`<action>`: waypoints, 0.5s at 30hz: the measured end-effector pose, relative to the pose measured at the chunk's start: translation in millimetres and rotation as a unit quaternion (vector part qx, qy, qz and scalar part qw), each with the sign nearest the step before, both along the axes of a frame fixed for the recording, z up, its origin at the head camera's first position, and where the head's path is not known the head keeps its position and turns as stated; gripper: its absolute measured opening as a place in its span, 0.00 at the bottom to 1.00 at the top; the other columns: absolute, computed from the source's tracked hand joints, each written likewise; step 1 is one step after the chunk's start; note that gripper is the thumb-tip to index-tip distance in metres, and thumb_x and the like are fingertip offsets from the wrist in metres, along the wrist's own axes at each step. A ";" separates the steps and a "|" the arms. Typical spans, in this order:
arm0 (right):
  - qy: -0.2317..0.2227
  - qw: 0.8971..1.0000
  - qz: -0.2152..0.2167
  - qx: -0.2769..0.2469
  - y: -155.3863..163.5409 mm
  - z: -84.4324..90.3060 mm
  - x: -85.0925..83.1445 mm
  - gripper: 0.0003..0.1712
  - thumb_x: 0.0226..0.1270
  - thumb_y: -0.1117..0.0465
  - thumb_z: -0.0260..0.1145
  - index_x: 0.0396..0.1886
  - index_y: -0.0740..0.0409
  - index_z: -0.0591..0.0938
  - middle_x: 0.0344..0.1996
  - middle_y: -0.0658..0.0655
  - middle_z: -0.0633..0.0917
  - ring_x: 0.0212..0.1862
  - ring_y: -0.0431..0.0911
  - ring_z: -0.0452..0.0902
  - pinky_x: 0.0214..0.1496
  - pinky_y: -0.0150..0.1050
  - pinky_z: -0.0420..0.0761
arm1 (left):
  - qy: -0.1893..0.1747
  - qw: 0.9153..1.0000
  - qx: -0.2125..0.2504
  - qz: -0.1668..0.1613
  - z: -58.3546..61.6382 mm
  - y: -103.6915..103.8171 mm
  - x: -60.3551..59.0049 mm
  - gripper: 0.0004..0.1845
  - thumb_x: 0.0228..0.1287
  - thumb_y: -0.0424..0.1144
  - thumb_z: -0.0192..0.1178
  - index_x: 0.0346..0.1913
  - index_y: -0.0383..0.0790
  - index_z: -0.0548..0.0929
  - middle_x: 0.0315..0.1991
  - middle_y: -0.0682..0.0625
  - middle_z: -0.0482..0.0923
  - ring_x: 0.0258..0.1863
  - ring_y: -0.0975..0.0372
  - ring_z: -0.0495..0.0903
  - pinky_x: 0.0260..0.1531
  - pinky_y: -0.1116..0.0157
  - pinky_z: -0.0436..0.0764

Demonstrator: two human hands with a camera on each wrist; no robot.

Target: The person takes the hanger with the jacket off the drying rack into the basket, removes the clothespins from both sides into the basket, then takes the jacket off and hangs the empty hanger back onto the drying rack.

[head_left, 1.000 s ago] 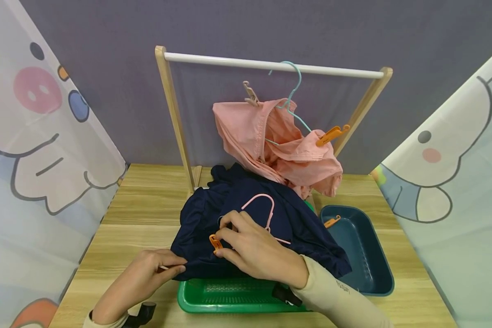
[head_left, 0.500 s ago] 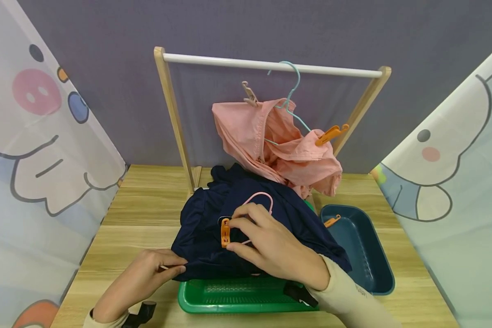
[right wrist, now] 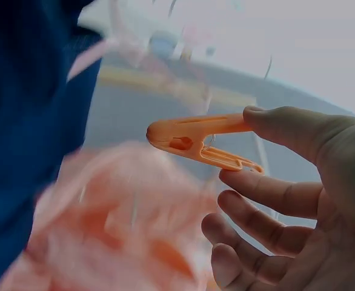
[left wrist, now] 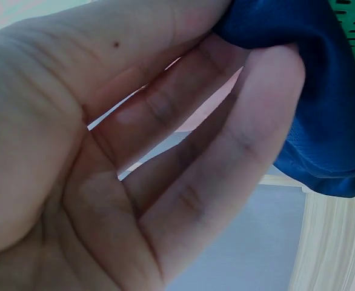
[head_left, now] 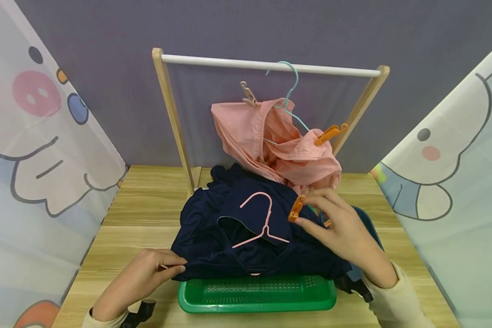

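Your left hand (head_left: 141, 278) pinches the navy garment (head_left: 213, 237) hem while your right hand (head_left: 344, 232) pinches an orange clothespin (head_left: 296, 208); next, judging by this, clip cloth to the pink hanger (head_left: 262, 223).

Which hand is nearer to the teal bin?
Right. The right hand hovers just over the teal bin, pinching an orange clip; the left hand is far across, gripping the navy garment.
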State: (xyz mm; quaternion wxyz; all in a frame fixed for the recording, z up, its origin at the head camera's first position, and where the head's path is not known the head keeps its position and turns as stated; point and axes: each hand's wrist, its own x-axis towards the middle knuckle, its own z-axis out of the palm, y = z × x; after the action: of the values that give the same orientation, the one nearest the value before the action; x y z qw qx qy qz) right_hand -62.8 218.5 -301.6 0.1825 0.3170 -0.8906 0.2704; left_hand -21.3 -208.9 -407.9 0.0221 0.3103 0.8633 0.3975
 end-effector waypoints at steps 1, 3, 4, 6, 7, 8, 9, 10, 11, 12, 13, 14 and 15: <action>0.006 1.000 -0.021 0.004 10.0 -2.0 -1.8 0.24 0.54 0.61 0.80 0.51 0.55 0.84 0.50 0.49 0.80 0.43 0.38 0.75 0.41 0.28 0.76 | 0.000 1.000 -0.001 0.000 -0.1 0.1 0.0 0.06 0.65 0.33 0.68 0.42 0.43 0.91 0.38 0.59 0.86 0.35 0.71 0.81 0.26 0.72 0.82; 0.011 0.998 -0.064 0.012 29.8 -7.5 -4.7 0.24 0.52 0.62 0.81 0.51 0.55 0.85 0.48 0.49 0.81 0.38 0.37 0.74 0.33 0.27 0.73 | 0.000 1.000 -0.003 0.002 -0.4 0.3 0.2 0.06 0.65 0.33 0.68 0.42 0.43 0.91 0.38 0.59 0.86 0.35 0.70 0.82 0.27 0.71 0.82; 0.013 0.996 -0.083 0.015 39.5 -10.9 -6.4 0.24 0.52 0.63 0.81 0.50 0.56 0.85 0.46 0.50 0.82 0.37 0.38 0.73 0.31 0.28 0.73 | 0.000 1.000 -0.004 0.001 -0.5 0.3 0.1 0.06 0.65 0.33 0.68 0.42 0.42 0.91 0.38 0.58 0.87 0.36 0.70 0.82 0.27 0.71 0.83; 0.013 0.993 -0.114 0.024 58.4 -18.2 -10.0 0.24 0.51 0.63 0.81 0.49 0.58 0.85 0.45 0.54 0.83 0.32 0.39 0.72 0.27 0.31 0.71 | 0.002 1.000 -0.006 -0.001 -0.6 0.2 -0.1 0.06 0.65 0.33 0.68 0.43 0.40 0.91 0.39 0.57 0.87 0.36 0.69 0.82 0.28 0.71 0.83; 0.010 0.991 -0.126 0.031 67.1 -21.6 -11.7 0.23 0.52 0.63 0.81 0.49 0.59 0.85 0.44 0.56 0.83 0.31 0.41 0.71 0.26 0.32 0.70 | 0.002 1.000 -0.006 0.000 -0.6 0.2 -0.1 0.06 0.65 0.34 0.68 0.43 0.40 0.91 0.39 0.56 0.87 0.36 0.69 0.82 0.27 0.71 0.83; 0.003 0.990 -0.137 0.037 75.2 -24.7 -13.3 0.23 0.53 0.62 0.80 0.49 0.60 0.85 0.44 0.57 0.83 0.30 0.43 0.71 0.25 0.34 0.70 | 0.003 1.000 -0.005 0.000 -0.6 0.1 0.0 0.06 0.65 0.34 0.68 0.43 0.40 0.91 0.39 0.56 0.87 0.36 0.69 0.82 0.27 0.71 0.83; -0.006 0.989 -0.145 0.041 82.7 -28.2 -14.8 0.22 0.54 0.62 0.80 0.49 0.62 0.85 0.44 0.59 0.83 0.30 0.45 0.72 0.25 0.36 0.71 | 0.004 1.000 -0.005 0.000 -0.8 0.0 0.0 0.06 0.65 0.34 0.68 0.43 0.40 0.91 0.39 0.56 0.87 0.36 0.69 0.82 0.27 0.71 0.83; -0.017 0.987 -0.153 0.045 89.9 -31.6 -16.4 0.22 0.56 0.62 0.79 0.49 0.64 0.85 0.44 0.61 0.82 0.30 0.47 0.74 0.26 0.38 0.72 | 0.004 1.000 -0.005 0.000 -0.6 -0.1 -0.1 0.06 0.65 0.34 0.68 0.43 0.40 0.91 0.39 0.56 0.87 0.36 0.69 0.82 0.27 0.71 0.83; -0.030 0.986 -0.160 0.048 96.2 -34.8 -18.1 0.21 0.57 0.62 0.78 0.49 0.65 0.84 0.44 0.63 0.83 0.31 0.50 0.75 0.27 0.41 0.74 | 0.004 1.000 -0.005 0.000 -0.4 -0.1 -0.1 0.06 0.65 0.34 0.68 0.43 0.41 0.91 0.39 0.57 0.87 0.36 0.69 0.82 0.27 0.71 0.83; -0.042 0.984 -0.168 0.052 102.0 -38.2 -19.7 0.22 0.59 0.61 0.77 0.50 0.66 0.84 0.44 0.64 0.83 0.33 0.53 0.77 0.29 0.44 0.76 | 0.002 1.000 -0.005 0.001 -0.1 0.0 0.1 0.06 0.65 0.34 0.68 0.43 0.41 0.91 0.39 0.57 0.87 0.36 0.69 0.82 0.27 0.71 0.83; -0.058 0.981 -0.175 0.054 107.2 -41.6 -21.0 0.21 0.60 0.61 0.77 0.50 0.67 0.83 0.44 0.66 0.82 0.35 0.57 0.78 0.30 0.48 0.78 | 0.000 1.000 -0.005 0.001 0.1 -0.1 0.1 0.06 0.65 0.34 0.68 0.43 0.42 0.91 0.39 0.57 0.87 0.36 0.69 0.82 0.27 0.71 0.83; -0.071 0.979 -0.182 0.056 112.4 -45.4 -22.5 0.21 0.61 0.61 0.76 0.50 0.69 0.83 0.44 0.67 0.82 0.37 0.59 0.80 0.32 0.52 0.80 | -0.003 1.000 -0.005 0.001 0.4 -0.1 0.1 0.06 0.66 0.34 0.67 0.43 0.42 0.91 0.38 0.58 0.87 0.36 0.70 0.82 0.27 0.71 0.83; -0.082 0.977 -0.187 0.058 117.5 -49.4 -24.2 0.21 0.61 0.61 0.76 0.49 0.70 0.83 0.44 0.68 0.82 0.38 0.61 0.80 0.33 0.55 0.81 | -0.005 1.000 -0.005 0.003 0.8 0.2 0.3 0.06 0.66 0.34 0.67 0.43 0.42 0.91 0.38 0.58 0.87 0.36 0.70 0.82 0.27 0.71 0.83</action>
State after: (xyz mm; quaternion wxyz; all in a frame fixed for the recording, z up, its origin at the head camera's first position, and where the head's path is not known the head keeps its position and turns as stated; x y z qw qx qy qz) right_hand -87.1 336.0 -351.0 0.1372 0.1315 -0.9603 0.2043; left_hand -21.0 -208.7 -407.1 0.0267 0.3058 0.8658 0.3951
